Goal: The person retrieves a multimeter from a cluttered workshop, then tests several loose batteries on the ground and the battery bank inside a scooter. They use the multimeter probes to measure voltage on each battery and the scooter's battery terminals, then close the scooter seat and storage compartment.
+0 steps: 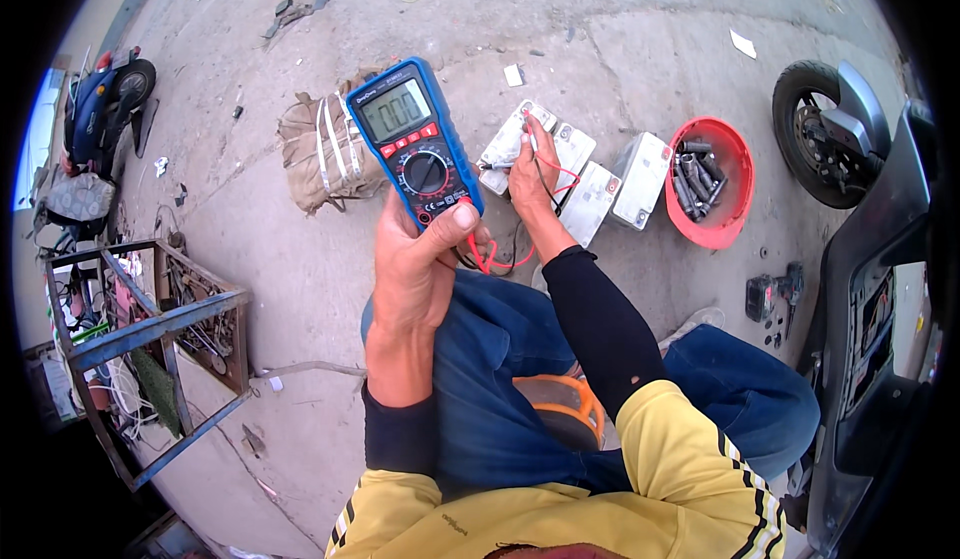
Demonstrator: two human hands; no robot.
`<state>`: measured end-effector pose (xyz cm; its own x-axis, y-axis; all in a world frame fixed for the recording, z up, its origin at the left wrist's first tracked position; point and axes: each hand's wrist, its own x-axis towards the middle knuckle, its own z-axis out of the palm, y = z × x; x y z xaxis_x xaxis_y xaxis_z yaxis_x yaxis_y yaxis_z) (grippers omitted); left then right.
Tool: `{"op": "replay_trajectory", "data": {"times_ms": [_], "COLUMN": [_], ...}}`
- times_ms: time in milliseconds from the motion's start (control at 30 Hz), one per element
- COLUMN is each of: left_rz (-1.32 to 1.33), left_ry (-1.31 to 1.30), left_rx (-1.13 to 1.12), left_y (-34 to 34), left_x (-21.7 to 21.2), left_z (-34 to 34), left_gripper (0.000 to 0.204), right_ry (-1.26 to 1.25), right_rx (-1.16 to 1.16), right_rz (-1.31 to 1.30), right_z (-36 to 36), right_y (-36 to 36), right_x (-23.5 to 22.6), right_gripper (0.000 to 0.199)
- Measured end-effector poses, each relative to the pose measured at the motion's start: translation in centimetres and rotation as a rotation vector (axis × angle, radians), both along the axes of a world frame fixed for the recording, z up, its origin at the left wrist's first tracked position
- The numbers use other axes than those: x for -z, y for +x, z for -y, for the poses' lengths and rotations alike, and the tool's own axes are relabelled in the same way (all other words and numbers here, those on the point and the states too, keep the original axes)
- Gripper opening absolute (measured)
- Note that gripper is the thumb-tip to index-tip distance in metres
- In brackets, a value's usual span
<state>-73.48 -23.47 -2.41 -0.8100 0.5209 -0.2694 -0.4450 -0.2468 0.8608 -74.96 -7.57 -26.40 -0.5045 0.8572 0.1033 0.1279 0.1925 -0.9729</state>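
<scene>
My left hand (412, 264) is closed round a blue digital multimeter (455, 164), its screen and dial facing up at me. Red and black test leads (497, 262) run from its lower end toward my right hand (533, 181). That hand is closed on the test probes over the leftmost of several pale, box-shaped batteries (502, 145). A red probe (527, 119) points at the battery's far end, by a terminal; whether its tip touches metal is too small to tell. My fingers partly hide the black probe.
Right of the batteries, a red helmet-like bowl (740, 214) holds metal sockets. A power drill (791, 287) lies near a motorcycle (850, 359). Beyond the multimeter is a brown bundle (305, 164); a rusty metal frame (150, 329) stands left. An orange-rimmed stool (598, 414) shows between my legs.
</scene>
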Motion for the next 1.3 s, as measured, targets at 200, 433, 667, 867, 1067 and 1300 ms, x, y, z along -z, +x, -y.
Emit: {"op": "replay_trajectory", "data": {"times_ms": [200,433,667,867,1067,1300], "left_rz": [0.034,0.032,0.015,0.016,-0.012,-0.028], "left_ry": [0.007,0.020,0.027,0.023,0.006,0.063], "left_rx": [0.006,0.005,-0.013,0.008,0.063,0.161], "left_y": [0.0,0.1,0.7,0.7,0.7,3.4], "left_x": [0.0,-0.6,-0.7,-0.7,-1.1,-2.2], "left_z": [0.2,-0.2,-0.7,-0.3,-1.3,-2.5], "left_gripper": [0.060,0.058,0.057,0.057,0.056,0.058], "right_ry": [-0.094,-0.006,0.020,0.029,-0.053,-0.733], "right_rx": [-0.006,-0.005,-0.011,-0.039,-0.025,-0.013], "right_rz": [0.008,0.029,-0.005,-0.030,0.060,-0.331], "right_z": [0.2,0.1,-0.1,0.3,0.0,-0.8], "right_y": [0.0,-0.1,0.0,0.0,0.0,8.4], "right_x": [-0.4,-0.9,0.5,0.2,-1.7,-9.9], "right_gripper": [0.040,0.040,0.040,0.041,0.041,0.046]}}
